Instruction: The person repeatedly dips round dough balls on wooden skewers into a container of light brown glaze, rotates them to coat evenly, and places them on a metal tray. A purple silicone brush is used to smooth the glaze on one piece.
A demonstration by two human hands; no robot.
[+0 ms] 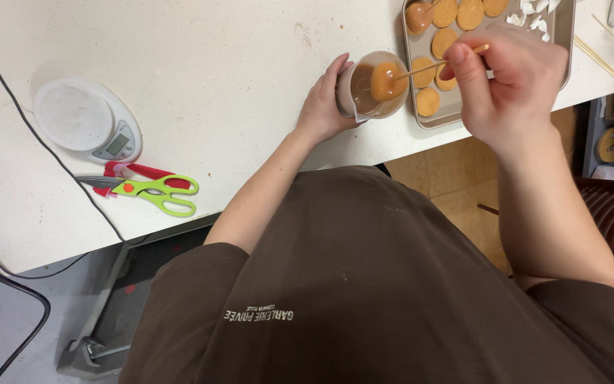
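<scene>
Sitting at 1 o'clock on the white table [236, 78]: metal tray [565, 32] carrying round orange biscuits [444, 13]. Cupping clear cup [381, 60] of caramel at tray's 9 o'clock, left hand [325, 107] wrapped closed around it. Pinching wooden skewer [435, 65], right hand [509, 82] fingers clamped together, dipping a coated biscuit [385, 80] inside cup.

A home kitchen worktop.
On the white table [214, 85], a kitchen scale [87, 121] lies well left of a baking tray [456, 110] of biscuits; scissors [154, 190] lie just below the scale.
</scene>
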